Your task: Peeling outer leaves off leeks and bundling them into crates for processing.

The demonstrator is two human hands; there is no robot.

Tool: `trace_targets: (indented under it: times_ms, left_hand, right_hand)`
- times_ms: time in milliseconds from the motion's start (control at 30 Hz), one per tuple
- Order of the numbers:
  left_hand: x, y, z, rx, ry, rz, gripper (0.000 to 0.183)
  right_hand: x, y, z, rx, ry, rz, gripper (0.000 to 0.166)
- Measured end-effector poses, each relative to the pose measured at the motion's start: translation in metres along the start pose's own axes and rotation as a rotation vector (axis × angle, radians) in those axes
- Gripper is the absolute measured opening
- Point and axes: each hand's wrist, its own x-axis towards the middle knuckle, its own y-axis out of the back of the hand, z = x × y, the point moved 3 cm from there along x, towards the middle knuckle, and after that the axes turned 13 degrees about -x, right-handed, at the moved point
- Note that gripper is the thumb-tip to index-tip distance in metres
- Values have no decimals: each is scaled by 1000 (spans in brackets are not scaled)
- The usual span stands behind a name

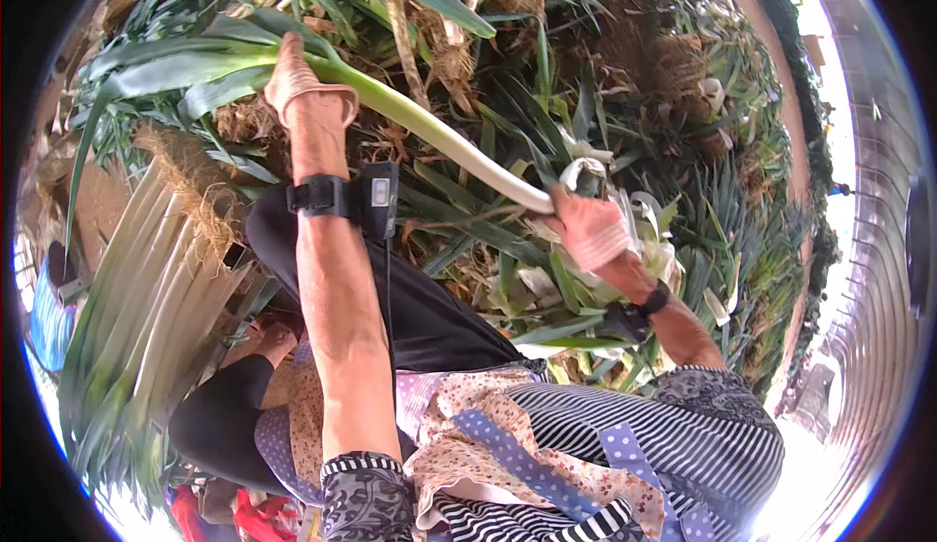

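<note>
My left hand [301,81], in a light glove, grips a leek [439,132] where its green leaves spread out at the upper left. The leek's white shank runs down to the right. At its lower end is my right hand [589,227], also gloved, with its fingers closed at the shank end and a peeled strip of pale leaf [583,169] beside them. The fingertips of the right hand are partly hidden.
Cleaned leeks [157,256] lie stacked at the left, roots towards the top. Untrimmed leeks with roots [450,59] lie at the top. Leaf scraps [534,286] cover the ground below my right hand, and more leeks [739,227] are heaped at the right.
</note>
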Motion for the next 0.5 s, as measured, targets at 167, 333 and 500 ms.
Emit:
trace_targets:
  times_ms: [167,333,500]
  left_hand:
    - [16,6,24,-13,-10,50,25]
    - [2,-6,7,-81,163,72,27]
    - [-14,-8,-6,-281,254,-259,33]
  right_hand:
    - [-40,77,-10,207,260,102,24]
    - [-127,21,87,-94,-454,-205,49]
    - [-104,30,92,-181,-762,54,55]
